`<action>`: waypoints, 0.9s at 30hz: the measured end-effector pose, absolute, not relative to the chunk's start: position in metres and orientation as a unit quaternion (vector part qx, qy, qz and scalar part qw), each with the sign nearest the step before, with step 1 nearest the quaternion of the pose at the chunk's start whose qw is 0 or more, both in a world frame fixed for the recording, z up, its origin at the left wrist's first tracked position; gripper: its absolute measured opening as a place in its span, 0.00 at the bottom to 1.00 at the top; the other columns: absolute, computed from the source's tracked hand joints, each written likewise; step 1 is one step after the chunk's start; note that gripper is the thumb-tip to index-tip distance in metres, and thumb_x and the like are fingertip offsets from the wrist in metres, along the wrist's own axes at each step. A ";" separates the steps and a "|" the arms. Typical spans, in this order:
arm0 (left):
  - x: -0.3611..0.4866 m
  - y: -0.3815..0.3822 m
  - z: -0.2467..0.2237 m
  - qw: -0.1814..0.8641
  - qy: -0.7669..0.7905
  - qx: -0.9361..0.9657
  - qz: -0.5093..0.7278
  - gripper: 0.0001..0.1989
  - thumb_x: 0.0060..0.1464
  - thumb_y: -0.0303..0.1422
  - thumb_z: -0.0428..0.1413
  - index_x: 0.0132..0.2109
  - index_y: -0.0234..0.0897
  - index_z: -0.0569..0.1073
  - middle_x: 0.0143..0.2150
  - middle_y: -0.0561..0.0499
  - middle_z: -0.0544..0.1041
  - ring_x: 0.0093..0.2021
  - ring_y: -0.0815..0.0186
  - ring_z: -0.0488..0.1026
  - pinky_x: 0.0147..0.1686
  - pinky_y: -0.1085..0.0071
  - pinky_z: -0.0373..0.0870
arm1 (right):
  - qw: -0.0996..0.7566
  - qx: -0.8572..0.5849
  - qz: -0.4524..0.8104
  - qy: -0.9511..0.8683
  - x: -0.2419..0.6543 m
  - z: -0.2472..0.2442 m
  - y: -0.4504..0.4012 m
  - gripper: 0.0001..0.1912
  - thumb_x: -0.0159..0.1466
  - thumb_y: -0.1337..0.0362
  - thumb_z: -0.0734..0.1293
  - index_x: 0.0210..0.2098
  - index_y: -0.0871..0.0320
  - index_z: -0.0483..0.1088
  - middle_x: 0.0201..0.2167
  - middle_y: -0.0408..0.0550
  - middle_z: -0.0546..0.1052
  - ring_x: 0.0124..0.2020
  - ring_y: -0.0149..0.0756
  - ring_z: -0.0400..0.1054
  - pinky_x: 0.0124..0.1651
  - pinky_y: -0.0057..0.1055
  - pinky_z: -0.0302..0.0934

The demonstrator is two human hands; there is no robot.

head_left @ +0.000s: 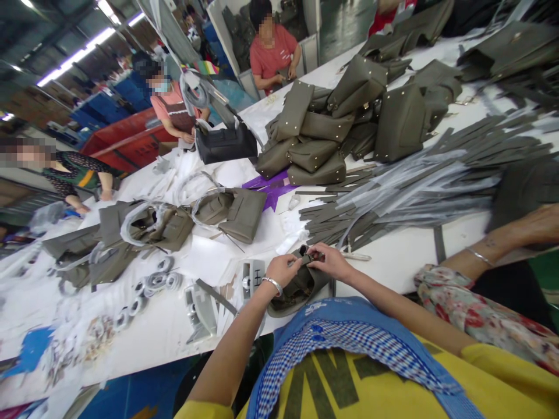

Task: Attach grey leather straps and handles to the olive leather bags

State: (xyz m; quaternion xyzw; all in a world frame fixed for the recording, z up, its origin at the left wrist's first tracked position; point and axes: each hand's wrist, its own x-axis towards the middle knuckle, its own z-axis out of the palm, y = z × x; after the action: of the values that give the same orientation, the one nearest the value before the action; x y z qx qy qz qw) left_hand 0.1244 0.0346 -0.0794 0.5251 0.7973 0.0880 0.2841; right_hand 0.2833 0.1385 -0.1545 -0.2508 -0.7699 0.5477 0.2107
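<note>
Close to my body at the table's front edge lies an olive-grey bag point(290, 304), its opening facing up. My left hand point(282, 271), with a silver bracelet at the wrist, pinches one end of a short olive strap point(304, 260) at the bag's top. From the other side my right hand point(328, 262) has its fingers closed on the same strap. The two hands are a small gap apart. Just left of them stands a clear and metallic holder point(252, 276), and a loose dark strap point(217, 295) lies beside it.
Finished-looking olive bags point(321, 137) are piled behind, with many loose straps point(437, 180) at the right. More bags point(170, 224), wire-like rolls point(163, 280) and a black bag point(227, 142) lie leftward. A co-worker's arm point(502, 244) reaches in at the right; others work across the table.
</note>
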 end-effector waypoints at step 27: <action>0.143 0.032 -0.070 0.285 0.756 0.589 -0.034 0.17 0.54 0.44 0.48 0.39 0.44 0.78 0.37 0.50 0.80 0.38 0.62 0.74 0.36 0.72 0.66 | 0.266 -0.330 0.488 -0.763 0.292 -0.143 0.068 0.12 0.56 0.73 0.65 0.39 0.56 0.67 0.36 0.46 0.69 0.34 0.33 0.64 0.39 0.31 0.61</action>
State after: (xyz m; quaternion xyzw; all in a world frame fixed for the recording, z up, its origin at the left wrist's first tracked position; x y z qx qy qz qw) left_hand 0.1426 0.0324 -0.0701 0.5888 0.7555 -0.0345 0.2852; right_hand 0.2921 0.0684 -0.1428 -0.3304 -0.7629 0.4878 0.2663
